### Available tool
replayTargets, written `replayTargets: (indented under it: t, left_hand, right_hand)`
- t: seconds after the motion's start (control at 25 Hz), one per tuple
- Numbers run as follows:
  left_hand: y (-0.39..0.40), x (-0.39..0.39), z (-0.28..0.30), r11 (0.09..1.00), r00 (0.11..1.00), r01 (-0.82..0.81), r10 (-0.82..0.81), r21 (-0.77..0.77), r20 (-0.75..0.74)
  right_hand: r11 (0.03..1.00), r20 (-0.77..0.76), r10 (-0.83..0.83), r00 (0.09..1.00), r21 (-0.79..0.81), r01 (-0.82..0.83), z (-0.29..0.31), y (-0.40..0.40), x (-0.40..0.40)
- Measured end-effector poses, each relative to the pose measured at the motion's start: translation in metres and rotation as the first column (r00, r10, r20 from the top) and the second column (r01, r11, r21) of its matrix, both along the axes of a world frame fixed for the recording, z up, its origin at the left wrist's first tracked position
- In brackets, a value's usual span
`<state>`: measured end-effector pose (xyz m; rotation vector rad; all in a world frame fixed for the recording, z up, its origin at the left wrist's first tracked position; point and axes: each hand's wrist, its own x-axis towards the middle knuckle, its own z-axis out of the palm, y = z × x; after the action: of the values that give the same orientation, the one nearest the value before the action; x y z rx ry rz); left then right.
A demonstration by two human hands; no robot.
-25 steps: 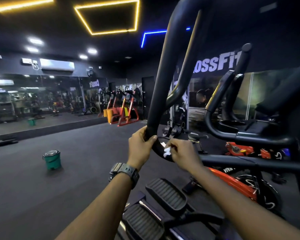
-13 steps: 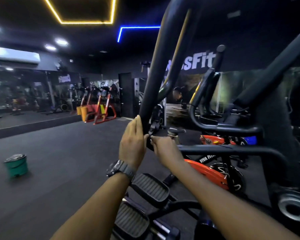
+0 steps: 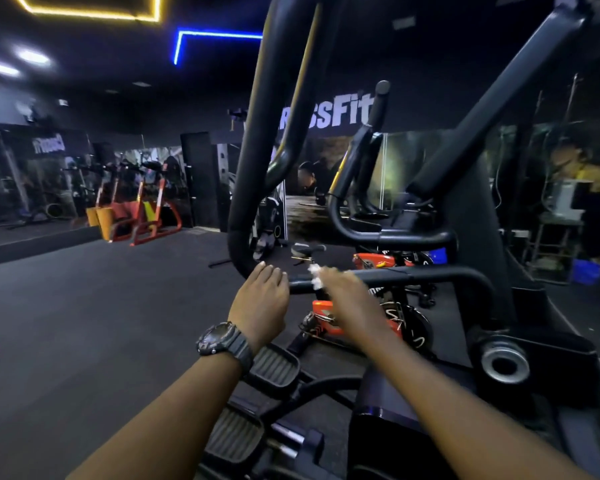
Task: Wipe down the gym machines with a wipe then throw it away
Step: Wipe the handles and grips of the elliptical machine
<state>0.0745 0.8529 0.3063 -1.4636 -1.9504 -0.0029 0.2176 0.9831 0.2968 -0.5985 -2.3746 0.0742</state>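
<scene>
Centrally, right hand (image 3: 343, 289) pinches a white wipe (image 3: 315, 277) against the black handlebar (image 3: 413, 273); left hand (image 3: 260, 303), fingers straight, rests just beside it.

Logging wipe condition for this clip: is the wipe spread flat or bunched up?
Bunched up: the wipe shows as a small crumpled white wad in the right hand, against the black bar.
</scene>
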Motion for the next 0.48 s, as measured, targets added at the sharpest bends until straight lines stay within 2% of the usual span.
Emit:
replayTargets:
  t: [0.08,0.12,0.24,0.28,0.36,0.4,0.44,0.48]
  left_hand:
    - [0.000,0.004,-0.006,1.000,1.000,-0.012,0.012,0.026,0.026]
    - [0.005,0.010,-0.007,1.000,0.999,0.003,-0.004,0.026,0.054]
    - [0.025,0.029,-0.016,0.997,0.987,0.059,-0.065,0.044,0.144]
    - [0.028,0.031,-0.019,0.997,0.985,0.056,-0.063,0.045,0.160]
    - [0.031,0.031,-0.024,0.997,0.983,0.049,-0.058,0.058,0.175]
    - [0.035,0.033,-0.026,0.996,0.982,0.058,-0.071,0.075,0.177]
    - [0.040,0.038,-0.026,0.993,0.979,0.083,-0.097,0.085,0.178]
    - [0.049,0.046,-0.026,0.989,0.975,0.116,-0.130,0.086,0.181]
  right_hand:
    - [0.977,0.003,-0.213,0.977,0.017,0.213,0.002,0.014,0.016]
    - [0.975,0.001,-0.220,0.975,0.034,0.220,-0.002,0.008,0.009]
    - [0.988,0.021,0.043,0.999,0.146,-0.046,-0.019,-0.011,-0.008]
    - [0.996,-0.032,0.040,0.999,0.085,-0.037,-0.015,0.001,0.005]
    - [0.980,-0.149,-0.195,0.969,-0.056,0.189,-0.005,0.042,0.041]
    - [0.958,-0.164,-0.288,0.944,-0.052,0.283,-0.002,0.050,0.047]
    - [0.953,-0.161,-0.304,0.939,-0.041,0.302,-0.006,0.052,0.044]
    - [0.974,-0.128,-0.227,0.965,-0.010,0.228,-0.013,0.043,0.031]
